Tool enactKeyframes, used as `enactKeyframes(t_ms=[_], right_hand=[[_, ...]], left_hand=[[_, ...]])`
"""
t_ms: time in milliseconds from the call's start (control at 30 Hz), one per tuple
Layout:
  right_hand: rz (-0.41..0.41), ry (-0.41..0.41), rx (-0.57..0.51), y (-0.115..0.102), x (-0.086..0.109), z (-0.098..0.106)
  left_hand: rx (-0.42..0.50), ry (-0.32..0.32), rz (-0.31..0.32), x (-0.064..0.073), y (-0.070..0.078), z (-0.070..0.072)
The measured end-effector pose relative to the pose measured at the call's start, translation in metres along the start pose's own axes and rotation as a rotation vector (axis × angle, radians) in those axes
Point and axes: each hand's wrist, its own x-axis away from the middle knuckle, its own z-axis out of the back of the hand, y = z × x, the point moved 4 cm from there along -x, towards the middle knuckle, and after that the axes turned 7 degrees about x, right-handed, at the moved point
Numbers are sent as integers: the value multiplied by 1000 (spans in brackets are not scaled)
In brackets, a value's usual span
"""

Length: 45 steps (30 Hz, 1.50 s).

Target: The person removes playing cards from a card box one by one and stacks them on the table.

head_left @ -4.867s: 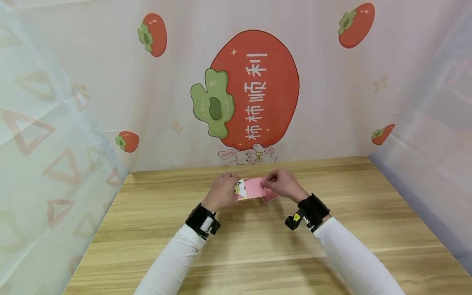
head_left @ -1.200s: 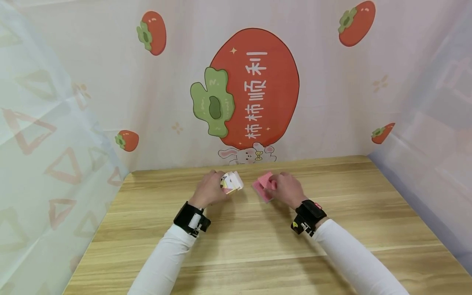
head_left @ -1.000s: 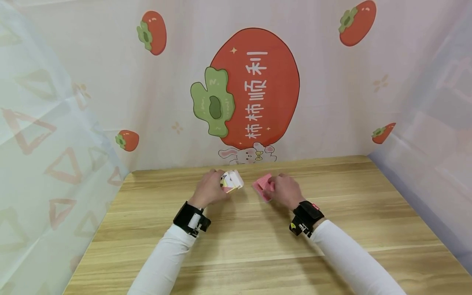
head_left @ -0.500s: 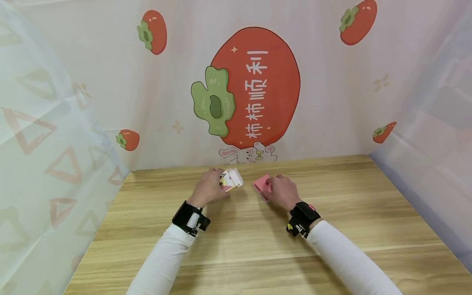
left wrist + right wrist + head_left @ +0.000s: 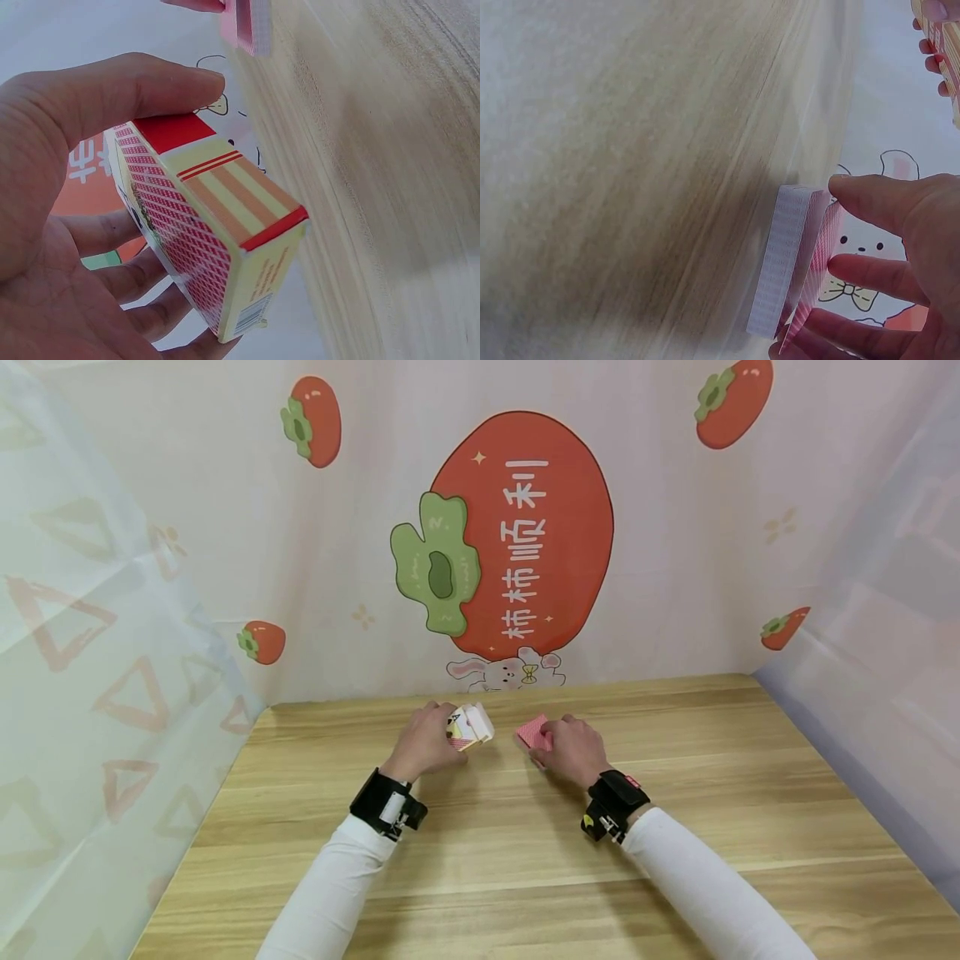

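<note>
My left hand [image 5: 423, 742] grips an opened playing-card box [image 5: 467, 727] by its sides, with the white flap end facing right. In the left wrist view, the red-and-cream card box [image 5: 217, 217] sits between thumb and fingers, its barcode end showing. To the right, my right hand [image 5: 576, 750] holds red-backed playing cards [image 5: 534, 733] by their edges. The right wrist view shows a thick deck of cards [image 5: 781, 262] low at the table, with a thin red-backed layer [image 5: 817, 270] tilted off its top. Thumb and fingers meet that layer's edge and back.
The wooden table [image 5: 495, 860] reaches back to a white cloth [image 5: 352, 543] printed with persimmons and a rabbit. Pale cloth hangs on both sides. Black camera straps [image 5: 386, 802] circle both wrists.
Earlier the hands were together, with cards at the box's mouth; they then moved apart. Over the last second the right hand shifted slightly left and the upper cards came closer over the deck.
</note>
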Motion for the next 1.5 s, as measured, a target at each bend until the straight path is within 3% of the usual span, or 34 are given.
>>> enactKeyframes(t_ms=[1500], right_hand=[[-22,-13,29,-7,-4,-7]], left_hand=[[5,-10,-2,1,0,-3]])
